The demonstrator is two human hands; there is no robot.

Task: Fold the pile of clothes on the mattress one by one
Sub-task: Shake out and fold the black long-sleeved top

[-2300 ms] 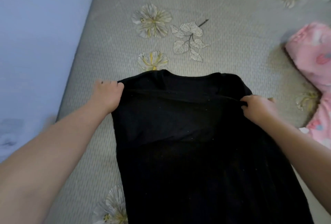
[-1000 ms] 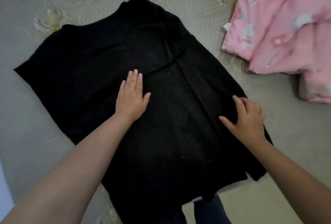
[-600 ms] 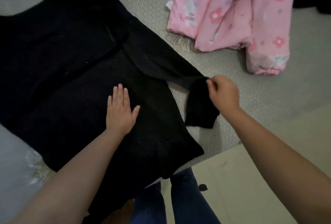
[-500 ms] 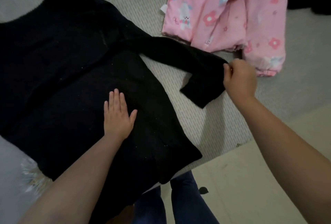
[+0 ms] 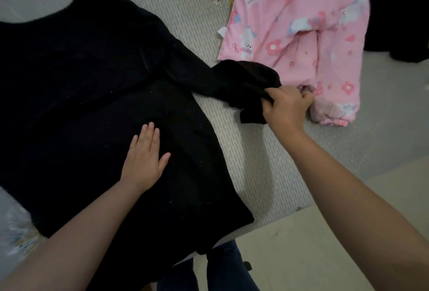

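A black long-sleeved top (image 5: 81, 95) lies spread over the grey mattress (image 5: 192, 11), its body filling the left half of the view. My left hand (image 5: 145, 156) presses flat on the body of the top, fingers straight. My right hand (image 5: 286, 107) grips the bunched end of the top's black sleeve (image 5: 241, 83), which stretches out to the right, off the body, its cuff hanging below my fingers. The sleeve end overlaps the edge of a pink patterned garment (image 5: 301, 23).
The pink garment with flower and animal prints lies on the mattress at the upper right. A dark cloth (image 5: 399, 11) sits at the far right edge. The mattress's near edge meets a pale floor (image 5: 313, 251). My dark-blue trouser legs (image 5: 218, 269) show at the bottom.
My right hand has pulled the sleeve out from the body toward the right, up to the pink garment, and the sleeve end is bunched now. My left hand stays pressed on the top.
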